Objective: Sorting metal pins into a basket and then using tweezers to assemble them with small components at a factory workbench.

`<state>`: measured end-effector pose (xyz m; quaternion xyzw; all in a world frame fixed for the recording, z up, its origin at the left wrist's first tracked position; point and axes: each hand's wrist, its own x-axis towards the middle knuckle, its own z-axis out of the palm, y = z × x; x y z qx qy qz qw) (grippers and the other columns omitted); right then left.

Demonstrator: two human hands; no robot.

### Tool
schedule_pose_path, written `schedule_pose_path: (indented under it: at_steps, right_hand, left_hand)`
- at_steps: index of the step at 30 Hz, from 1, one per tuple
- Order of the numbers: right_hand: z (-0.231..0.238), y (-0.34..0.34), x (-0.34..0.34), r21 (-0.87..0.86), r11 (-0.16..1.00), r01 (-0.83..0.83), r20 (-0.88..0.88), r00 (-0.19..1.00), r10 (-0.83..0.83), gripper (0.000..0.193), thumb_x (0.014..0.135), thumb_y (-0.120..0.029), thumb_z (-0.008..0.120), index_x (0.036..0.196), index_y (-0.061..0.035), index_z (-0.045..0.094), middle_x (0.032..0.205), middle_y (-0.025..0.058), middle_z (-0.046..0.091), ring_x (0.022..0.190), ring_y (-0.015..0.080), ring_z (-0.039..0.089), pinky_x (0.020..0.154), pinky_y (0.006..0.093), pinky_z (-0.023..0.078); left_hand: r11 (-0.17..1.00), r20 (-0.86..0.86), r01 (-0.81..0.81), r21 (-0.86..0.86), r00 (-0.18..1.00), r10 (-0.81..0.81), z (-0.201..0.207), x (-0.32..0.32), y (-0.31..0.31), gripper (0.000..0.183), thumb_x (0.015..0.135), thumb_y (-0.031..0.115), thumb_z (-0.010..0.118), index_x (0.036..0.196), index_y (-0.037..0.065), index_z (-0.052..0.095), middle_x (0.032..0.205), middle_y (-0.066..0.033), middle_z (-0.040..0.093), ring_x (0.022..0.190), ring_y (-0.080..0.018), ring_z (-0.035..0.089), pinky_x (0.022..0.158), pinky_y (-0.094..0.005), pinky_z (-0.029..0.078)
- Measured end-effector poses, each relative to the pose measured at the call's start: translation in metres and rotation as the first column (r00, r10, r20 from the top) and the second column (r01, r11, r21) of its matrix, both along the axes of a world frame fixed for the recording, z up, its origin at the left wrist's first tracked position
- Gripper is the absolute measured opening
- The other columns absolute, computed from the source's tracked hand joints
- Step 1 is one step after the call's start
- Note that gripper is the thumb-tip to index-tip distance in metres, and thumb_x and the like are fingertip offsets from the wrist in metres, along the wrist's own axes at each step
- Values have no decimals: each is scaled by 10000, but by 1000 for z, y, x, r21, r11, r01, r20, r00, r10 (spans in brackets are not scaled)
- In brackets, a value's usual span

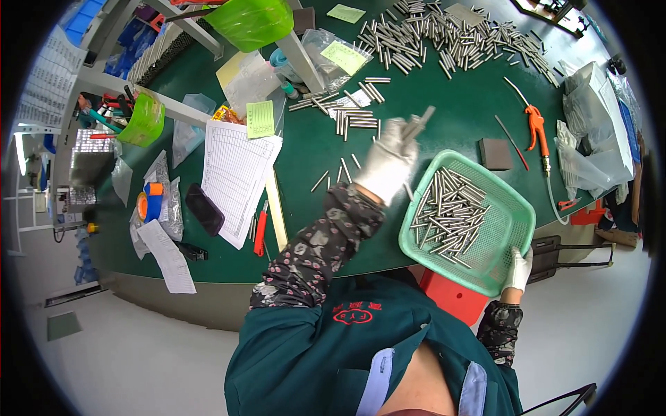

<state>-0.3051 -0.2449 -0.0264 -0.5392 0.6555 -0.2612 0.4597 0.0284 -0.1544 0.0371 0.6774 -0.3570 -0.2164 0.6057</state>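
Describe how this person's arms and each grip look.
The left grip and right grip both wear white gloves. Black oversleeves with a pale grey and pink pattern follow, then dark green jacket sleeves.

Green tabletop, right side: orange air gun, pale hose trailing toward the near edge. Left of it, thin rod with red end; beside that, brown block. Far right, clear plastic bags. Left side: gridded paper sheet, yellow-green slip at its upper edge. Black phone just left of sheet; red cutter near its lower right, pale strip alongside. Farther left, orange and blue tape, narrow white paper just below. Upper left, lime-green bin, tool handles poking out; larger lime-green bin at top
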Motion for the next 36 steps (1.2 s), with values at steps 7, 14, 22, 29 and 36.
schedule_pose_path:
  at_steps: [7,14,22,29,36]
  right_hand:
    - [-3,-3,-2,33,999,6,16,1000,-6,392,734,-84,506,1099,15,401,980,90,508,840,172,482,763,265,370]
    - [4,1,4,43,997,60,71,995,-63,392,741,-78,505,1108,8,397,981,87,511,831,163,485,755,255,373]
    - [2,0,-1,42,998,49,41,998,-50,413,737,-99,515,1112,15,387,983,92,507,829,164,481,754,260,373]
    - [1,1,1,6,1000,21,-11,1000,-20,397,736,-105,514,1093,22,395,956,93,513,813,167,481,746,266,377]
    - [0,1,1,3,1000,20,42,999,-20,410,743,-98,517,1107,30,380,967,85,510,831,158,480,757,255,372]
  left_hand:
    - [788,350,228,572,801,-486,-12,-77,-23,187,714,143,466,861,29,445,771,-90,490,702,-213,505,593,-288,435]
    - [878,651,81,471,639,-409,9,-48,21,461,613,216,579,1009,23,443,984,-138,446,868,-261,468,727,-344,409]
    - [358,486,-413,837,862,-142,-39,36,111,642,614,225,644,1120,-11,327,985,-171,432,893,-314,479,728,-351,434]
    - [554,400,-410,724,905,148,-72,42,72,532,687,232,551,1087,-45,335,982,-205,415,849,-337,499,713,-369,437]
    - [409,608,-549,729,794,-18,-53,18,15,711,614,444,606,1072,-43,364,965,-150,431,893,-274,451,748,-333,418]
